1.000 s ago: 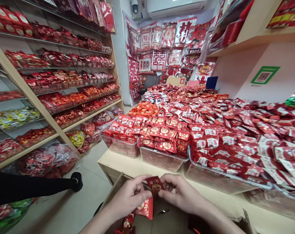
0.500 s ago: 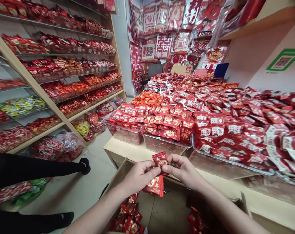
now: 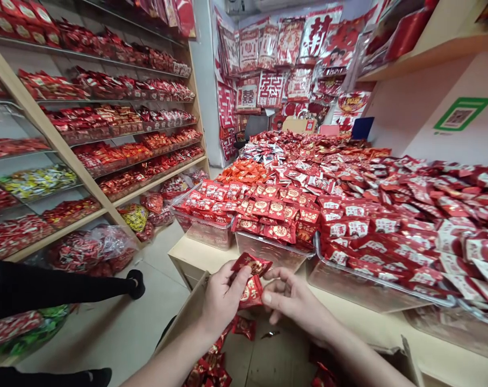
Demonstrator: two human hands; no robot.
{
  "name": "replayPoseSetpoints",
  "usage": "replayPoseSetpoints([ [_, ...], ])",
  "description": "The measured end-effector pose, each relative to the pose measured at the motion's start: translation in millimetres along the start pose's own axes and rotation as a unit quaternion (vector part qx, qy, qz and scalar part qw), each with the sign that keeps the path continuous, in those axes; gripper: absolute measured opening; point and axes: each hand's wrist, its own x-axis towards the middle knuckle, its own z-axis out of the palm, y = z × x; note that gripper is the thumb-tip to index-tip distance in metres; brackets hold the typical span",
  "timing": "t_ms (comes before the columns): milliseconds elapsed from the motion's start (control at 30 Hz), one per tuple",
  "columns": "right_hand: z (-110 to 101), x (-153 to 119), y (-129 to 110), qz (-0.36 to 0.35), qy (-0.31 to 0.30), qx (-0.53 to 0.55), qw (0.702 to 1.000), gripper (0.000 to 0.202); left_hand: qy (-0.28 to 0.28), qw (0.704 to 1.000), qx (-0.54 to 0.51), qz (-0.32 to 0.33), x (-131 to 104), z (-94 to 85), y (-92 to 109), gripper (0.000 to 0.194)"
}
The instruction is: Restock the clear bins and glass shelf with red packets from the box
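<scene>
My left hand is closed on two small red candy packets with gold print. The upper candy packet lies tilted under my thumb. Below it, the second candy packet hangs with its printed face towards me. Beside them on the right is my right hand, fingers apart and curved, thumb tip near the lower packet's edge; whether it touches is unclear. Under both hands stands an open cardboard box, with loose red candy packets at its bottom left and a single packet above them.
Clear plastic bins heaped with red packets line the wooden counter ahead. Shelves of packets rise on the left. A person's black-clothed leg and shoe are on the floor at left. Red decorations hang at the back.
My right hand has let go of the upper packet and moved slightly right and down, fingers opening. The upper packet has turned sideways in my left hand. The view has tilted up slightly.
</scene>
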Motion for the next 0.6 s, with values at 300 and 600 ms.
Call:
replayPoseSetpoints([
  [300, 4, -3, 0, -0.089, 0.004, -0.048, 0.995, 0.028, 0.052, 0.993, -0.102, -0.035, -1, 15.3, 10, 0.022],
  [600, -10, -4, -7, -0.044, 0.094, 0.124, 0.987, 0.021, 0.061, 0.926, -0.335, -0.162, 2, 15.2, 9, 0.022],
])
